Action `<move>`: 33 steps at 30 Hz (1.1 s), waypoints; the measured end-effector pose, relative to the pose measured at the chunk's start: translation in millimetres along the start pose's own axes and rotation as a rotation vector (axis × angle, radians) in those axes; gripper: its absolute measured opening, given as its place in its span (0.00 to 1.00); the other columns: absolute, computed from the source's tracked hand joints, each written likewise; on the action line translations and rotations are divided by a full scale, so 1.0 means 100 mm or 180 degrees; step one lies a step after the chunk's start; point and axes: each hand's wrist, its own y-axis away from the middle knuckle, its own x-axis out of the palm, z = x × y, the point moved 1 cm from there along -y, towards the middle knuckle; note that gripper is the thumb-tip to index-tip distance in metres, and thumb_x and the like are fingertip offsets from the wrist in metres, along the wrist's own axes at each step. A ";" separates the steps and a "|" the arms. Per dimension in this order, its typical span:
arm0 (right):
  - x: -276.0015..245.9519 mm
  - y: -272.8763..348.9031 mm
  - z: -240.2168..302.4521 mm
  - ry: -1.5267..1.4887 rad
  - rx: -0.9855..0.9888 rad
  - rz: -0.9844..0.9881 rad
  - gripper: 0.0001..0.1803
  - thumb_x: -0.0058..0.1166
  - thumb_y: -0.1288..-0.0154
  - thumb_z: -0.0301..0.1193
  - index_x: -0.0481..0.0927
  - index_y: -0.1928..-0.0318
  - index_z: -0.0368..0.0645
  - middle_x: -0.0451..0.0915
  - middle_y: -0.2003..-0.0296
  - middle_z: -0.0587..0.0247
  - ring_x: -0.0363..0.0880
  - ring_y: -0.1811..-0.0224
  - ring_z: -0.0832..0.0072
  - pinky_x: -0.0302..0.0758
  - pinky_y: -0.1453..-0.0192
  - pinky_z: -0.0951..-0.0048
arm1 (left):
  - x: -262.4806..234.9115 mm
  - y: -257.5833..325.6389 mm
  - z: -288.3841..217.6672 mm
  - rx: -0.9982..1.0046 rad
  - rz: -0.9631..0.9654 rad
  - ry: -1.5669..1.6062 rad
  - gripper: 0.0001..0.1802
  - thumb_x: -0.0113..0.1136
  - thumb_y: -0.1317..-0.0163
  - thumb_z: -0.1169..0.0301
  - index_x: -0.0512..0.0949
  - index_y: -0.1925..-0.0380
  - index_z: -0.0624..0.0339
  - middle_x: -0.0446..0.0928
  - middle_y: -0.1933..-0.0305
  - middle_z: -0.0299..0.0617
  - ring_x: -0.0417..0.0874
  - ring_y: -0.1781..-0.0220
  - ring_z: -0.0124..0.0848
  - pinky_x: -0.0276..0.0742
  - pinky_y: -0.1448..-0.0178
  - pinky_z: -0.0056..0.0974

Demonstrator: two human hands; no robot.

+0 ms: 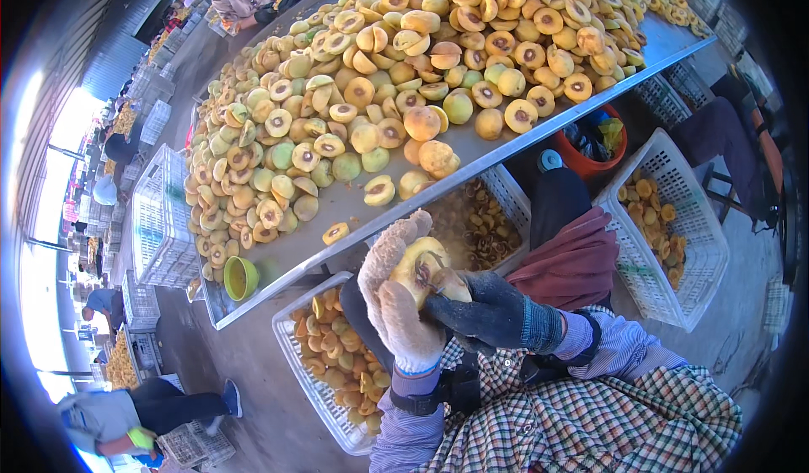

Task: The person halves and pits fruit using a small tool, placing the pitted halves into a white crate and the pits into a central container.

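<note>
My left hand (393, 292), in a fuzzy beige glove, is closed around a yellow peach half (419, 264) with its cut face and reddish-brown centre showing. My right hand (493, 311), in a dark knitted glove, is closed with its fingertips against a second, tan-yellow peach piece (453, 286) that touches the first. Whether a small tool is between those fingers I cannot tell. Both hands are just off the near edge of a metal table (497, 154), above a crate (514, 193) of darker, brownish fruit pieces.
A large heap of halved peaches (362, 94) covers the table, with a green cup (241, 279) at its near left corner. White crates of peach halves stand left (337, 422) and right (708, 281) of my legs. An orange bucket (597, 165) sits under the table. Other people (164, 414) are nearby.
</note>
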 end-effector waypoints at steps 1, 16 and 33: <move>-0.01 -0.01 -0.02 0.0006 -0.0003 -0.0014 0.15 0.52 0.32 0.42 0.76 0.60 0.41 0.74 0.82 0.70 0.71 0.86 0.84 0.65 0.84 0.81 | 0.01 0.01 0.01 0.0121 0.0023 -0.0156 0.25 0.46 0.31 0.55 0.70 0.48 0.69 0.74 0.48 0.58 0.76 0.44 0.49 0.71 0.41 0.49; -0.23 0.02 -0.17 -0.1842 0.0687 0.1726 0.22 0.41 0.27 0.44 0.73 0.69 0.37 0.68 0.90 0.70 0.61 0.94 0.85 0.56 0.90 0.84 | 0.01 -0.36 -0.29 -0.1097 0.1607 -0.0243 0.13 0.52 0.43 0.73 0.78 0.61 0.69 0.78 0.52 0.54 0.78 0.48 0.43 0.71 0.43 0.43; -0.24 0.07 -0.06 -0.2241 0.0439 0.1483 0.22 0.39 0.26 0.47 0.71 0.68 0.41 0.63 0.91 0.71 0.57 0.95 0.85 0.54 0.92 0.84 | 0.12 -0.32 -0.26 -0.1338 0.1129 -0.0138 0.12 0.49 0.34 0.74 0.75 0.54 0.68 0.75 0.51 0.46 0.79 0.54 0.32 0.75 0.49 0.33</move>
